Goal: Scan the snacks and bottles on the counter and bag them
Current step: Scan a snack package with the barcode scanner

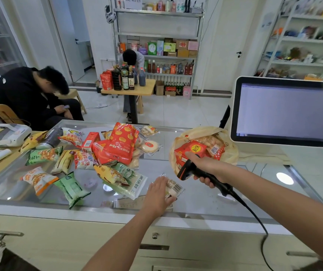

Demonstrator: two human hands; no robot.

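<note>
Left hand (157,194) pinching one clear snack packet (174,189), right hand (208,169) wrapped round one black scanner (188,170), one open bag (233,151), over a dozen loose packets (121,145) on the glass counter (205,202)

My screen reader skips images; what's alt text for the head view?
Over a glass counter, the left hand holds a barcoded snack packet while the right hand grips a scanner aimed at it. More snack packets are piled to the left; a part-filled plastic bag sits behind the scanner.
</note>
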